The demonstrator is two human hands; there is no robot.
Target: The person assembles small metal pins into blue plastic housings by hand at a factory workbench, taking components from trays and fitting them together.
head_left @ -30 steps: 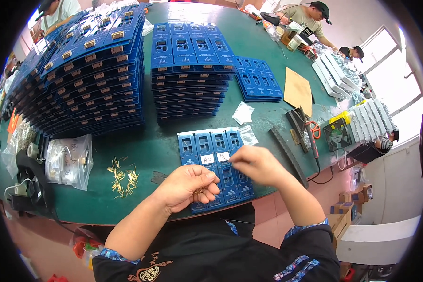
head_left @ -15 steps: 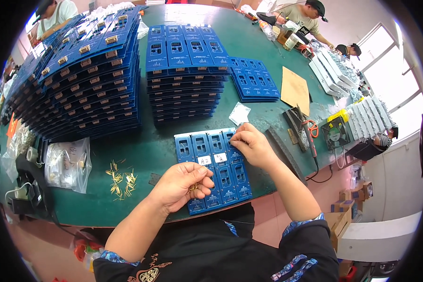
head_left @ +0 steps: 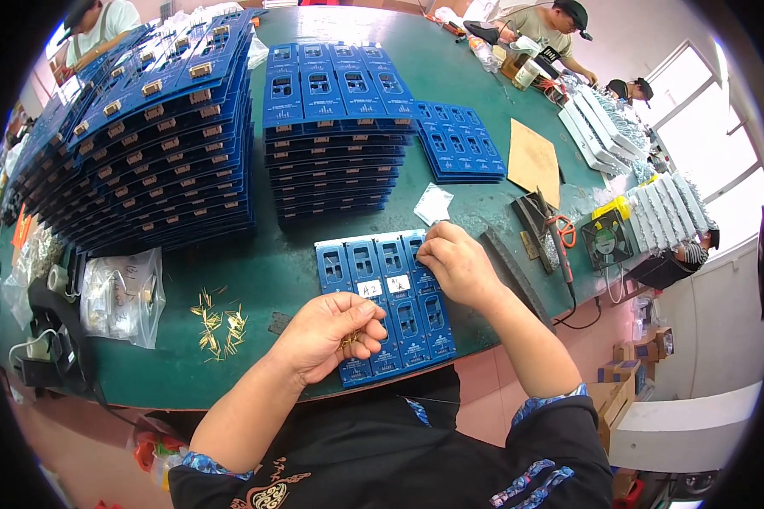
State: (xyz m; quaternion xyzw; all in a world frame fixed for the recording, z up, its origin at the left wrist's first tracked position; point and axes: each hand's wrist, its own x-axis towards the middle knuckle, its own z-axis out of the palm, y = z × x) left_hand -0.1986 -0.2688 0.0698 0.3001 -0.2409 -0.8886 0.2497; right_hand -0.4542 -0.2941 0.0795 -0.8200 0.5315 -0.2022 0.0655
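Note:
A blue circuit board panel [head_left: 409,332] with several rectangular cut-outs lies on the bench before me, two small white labels on it. Over its left part, my left hand [head_left: 335,332] curls around several thin gold-coloured pins [head_left: 349,339]. My right hand [head_left: 455,261] is at the panel's far right corner, thumb and fingers pinched together over a cut-out. What sits between those fingertips is too small to make out. Left of the panel, a loose pile of similar gold pins [head_left: 219,327] lies on the green bench top [head_left: 255,360].
Tall stacks of blue boards [head_left: 165,161] [head_left: 335,170] rise at the far left and middle. A lower stack [head_left: 460,144] is beyond the panel. A dark bar [head_left: 515,280], soldering iron [head_left: 566,259], small fan [head_left: 607,242] and plastic bag [head_left: 123,297] lie around. Co-workers [head_left: 556,38] sit across.
My right hand has shifted very slightly at the panel's far right corner, its wrist turning a little. The left hand and the panel stay put.

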